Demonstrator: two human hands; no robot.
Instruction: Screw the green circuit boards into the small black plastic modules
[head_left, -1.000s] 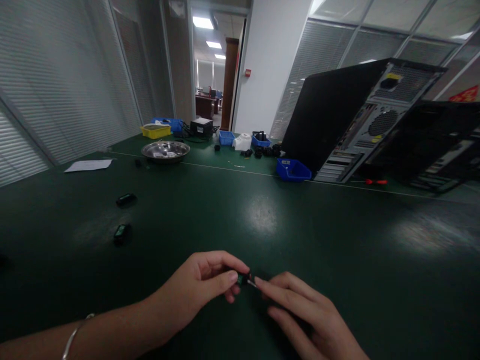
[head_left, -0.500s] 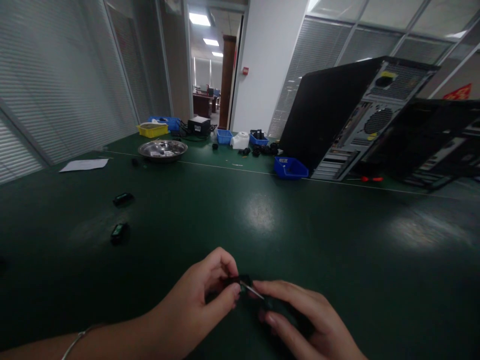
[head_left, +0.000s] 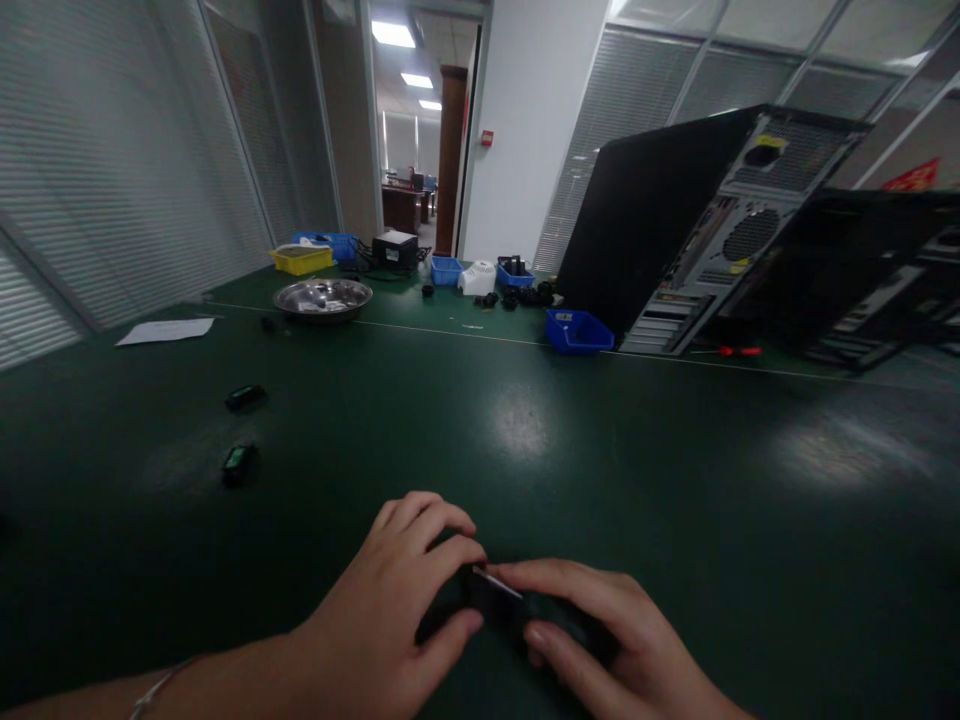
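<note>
My right hand pinches a thin tool over the dark part; beside it, my left hand, grip unclear, probably steadies it.

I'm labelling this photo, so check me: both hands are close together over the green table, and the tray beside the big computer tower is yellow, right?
One thing is off: the tray beside the big computer tower is blue, not yellow, as the head view shows. The left hand and right hand are indeed close together over the green table.
</note>
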